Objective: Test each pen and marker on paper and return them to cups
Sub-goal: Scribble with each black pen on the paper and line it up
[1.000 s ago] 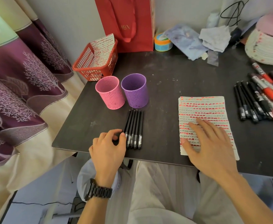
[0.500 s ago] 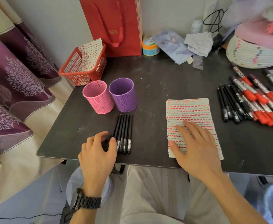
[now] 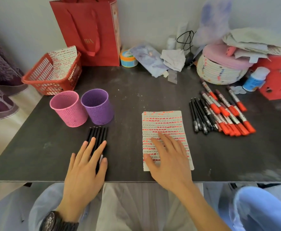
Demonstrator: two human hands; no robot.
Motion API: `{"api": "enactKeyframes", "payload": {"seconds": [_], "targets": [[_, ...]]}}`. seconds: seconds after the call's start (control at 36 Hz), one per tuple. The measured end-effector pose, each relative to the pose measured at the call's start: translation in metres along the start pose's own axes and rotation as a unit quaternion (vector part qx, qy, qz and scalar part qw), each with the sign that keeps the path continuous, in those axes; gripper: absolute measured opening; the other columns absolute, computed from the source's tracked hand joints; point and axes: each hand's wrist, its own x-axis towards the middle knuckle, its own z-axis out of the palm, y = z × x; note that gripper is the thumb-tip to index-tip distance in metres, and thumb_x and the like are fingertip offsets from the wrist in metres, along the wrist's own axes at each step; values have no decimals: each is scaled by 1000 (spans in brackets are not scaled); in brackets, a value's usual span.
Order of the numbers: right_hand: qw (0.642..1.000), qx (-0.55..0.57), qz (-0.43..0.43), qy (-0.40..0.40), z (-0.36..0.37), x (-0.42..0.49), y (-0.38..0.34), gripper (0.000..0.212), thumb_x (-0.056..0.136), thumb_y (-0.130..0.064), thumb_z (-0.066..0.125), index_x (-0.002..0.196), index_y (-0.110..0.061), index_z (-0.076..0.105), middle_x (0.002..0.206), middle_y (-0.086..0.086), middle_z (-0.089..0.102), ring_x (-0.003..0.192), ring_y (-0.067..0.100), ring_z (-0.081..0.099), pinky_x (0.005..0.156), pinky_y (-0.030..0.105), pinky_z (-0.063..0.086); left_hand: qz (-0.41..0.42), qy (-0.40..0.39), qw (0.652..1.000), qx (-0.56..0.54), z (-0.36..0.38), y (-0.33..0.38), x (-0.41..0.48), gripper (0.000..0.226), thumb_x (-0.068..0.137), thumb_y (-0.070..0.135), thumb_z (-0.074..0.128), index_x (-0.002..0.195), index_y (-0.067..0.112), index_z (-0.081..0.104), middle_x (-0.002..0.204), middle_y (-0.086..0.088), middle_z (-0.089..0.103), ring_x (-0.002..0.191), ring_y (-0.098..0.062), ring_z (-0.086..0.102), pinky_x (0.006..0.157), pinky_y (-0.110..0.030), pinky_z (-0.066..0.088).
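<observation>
I see the L hand (image 3: 84, 165) flat w/ fingers straight and spread, resting on the row of black pens (image 3: 97, 134) nr the front edge of the tabletop (image 3: 136, 97), just in front of the pink cup (image 3: 68, 109) and purple cup (image 3: 97, 106); it grips nothing. The R hand (image 3: 168, 157) lies flat also, fingers straight, pressing the paper (image 3: 163, 124) at mid front edge. Loose black pens (image 3: 199, 117) and red-capped markers (image 3: 228, 114) lie together toward the right edge, well apart from both hands.
</observation>
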Motion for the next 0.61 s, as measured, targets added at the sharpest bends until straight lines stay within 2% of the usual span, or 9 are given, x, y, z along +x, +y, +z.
{"api": "enactKeyframes", "payload": {"seconds": [0.17,0.28,0.36,0.47,0.56,0.61], "targets": [[1000,8,-5,5,1,0,1,65,93,-66,30,144,-32,52,161,-6,38,150,18,28,125,45,19,38,51,996,65,-5,14,4,58,94,46,36,145,25,55,158,-3,42,151,-25,28,119,-63,16],[999,37,-7,38,1,-1,0,61,96,-62,32,140,-28,56,158,-4,41,150,17,26,124,41,23,108,75,991,36,-2,42,13,54,93,43,42,142,24,58,155,-5,45,149,-26,34,119,-61,21],[991,106,0,82,-2,-1,-2,54,97,-56,39,136,-24,59,155,-5,44,149,13,27,121,31,24,151,52,987,5,5,69,23,52,94,42,44,142,25,57,156,-3,45,148,-25,35,119,-59,25],[969,184,5,167,-9,-4,0,38,96,-41,53,126,-20,62,146,-4,48,139,14,39,113,32,36,183,-8,983,-18,22,94,35,48,99,35,56,147,29,52,159,1,40,150,-21,31,122,-55,19],[961,209,29,180,-19,-5,7,35,94,-39,59,126,-24,61,144,-11,44,136,7,41,109,20,35,169,-61,984,-20,36,92,41,49,105,47,37,154,40,36,166,11,22,155,-12,14,124,-41,-1],[962,191,41,192,-28,-1,18,34,97,-41,60,126,-23,61,140,-10,47,131,3,42,105,7,30,164,-60,984,-39,40,88,42,48,105,48,35,153,42,37,165,12,23,154,-11,16,123,-36,-3]]}}
